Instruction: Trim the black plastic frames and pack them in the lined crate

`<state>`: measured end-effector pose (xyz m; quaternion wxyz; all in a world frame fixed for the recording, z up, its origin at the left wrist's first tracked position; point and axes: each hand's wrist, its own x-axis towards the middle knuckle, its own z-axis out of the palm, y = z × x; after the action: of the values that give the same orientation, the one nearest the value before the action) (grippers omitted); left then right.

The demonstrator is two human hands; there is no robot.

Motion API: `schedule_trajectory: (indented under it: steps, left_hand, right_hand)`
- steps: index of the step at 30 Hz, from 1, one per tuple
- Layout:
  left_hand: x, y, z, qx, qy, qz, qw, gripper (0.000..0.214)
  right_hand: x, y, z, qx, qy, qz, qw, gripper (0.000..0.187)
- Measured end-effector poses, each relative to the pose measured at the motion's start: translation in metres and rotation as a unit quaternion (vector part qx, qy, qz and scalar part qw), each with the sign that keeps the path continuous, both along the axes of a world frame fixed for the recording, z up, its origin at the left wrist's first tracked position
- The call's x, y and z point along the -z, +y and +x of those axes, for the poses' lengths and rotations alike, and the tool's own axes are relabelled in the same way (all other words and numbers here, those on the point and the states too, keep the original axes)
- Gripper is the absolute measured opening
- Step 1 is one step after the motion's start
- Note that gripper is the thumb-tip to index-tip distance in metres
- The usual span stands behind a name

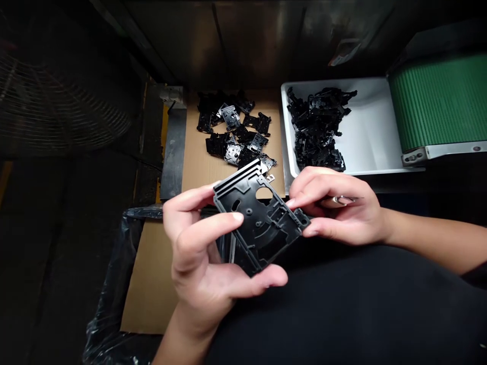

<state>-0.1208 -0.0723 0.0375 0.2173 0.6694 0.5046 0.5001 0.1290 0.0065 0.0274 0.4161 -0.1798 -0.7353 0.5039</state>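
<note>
The green belt conveyor (437, 101) at two o'clock runs off past the edge, and the fan guard (64, 106) at nine o'clock blurs into shadow. The left hand (198, 253) covers part of the black plastic frame (258, 218), and the parts (315, 126) heaped at one o'clock are too tangled to tell apart

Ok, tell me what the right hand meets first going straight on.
The black moulded plastic plate comes first: the fingertips of the right hand seem to touch it near its corner, though depth is hard to judge from this view.
</note>
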Motion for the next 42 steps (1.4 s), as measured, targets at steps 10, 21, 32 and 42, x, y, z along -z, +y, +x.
schedule_trajectory:
  steps: [10,21,32,42]
  left_hand:
    - [0.000,-0.006,0.005,-0.024,-0.073,-0.044,0.996,0.094]
    - [0.003,-0.018,-0.006,-0.077,-0.072,-0.111,0.988,0.120]
    - [0.002,-0.026,-0.022,-0.091,-0.055,-0.108,0.988,0.126]
    - [0.006,-0.026,-0.040,-0.081,-0.087,-0.110,0.987,0.122]
  right_hand:
    - [0.003,-0.002,-0.009,0.016,0.003,-0.019,1.000,0.027]
    - [0.007,-0.008,-0.024,0.010,0.017,-0.061,0.998,0.029]
    - [0.010,-0.012,-0.040,0.024,0.011,-0.044,0.999,0.030]
    - [0.011,-0.013,-0.057,0.030,0.036,-0.042,0.998,0.031]
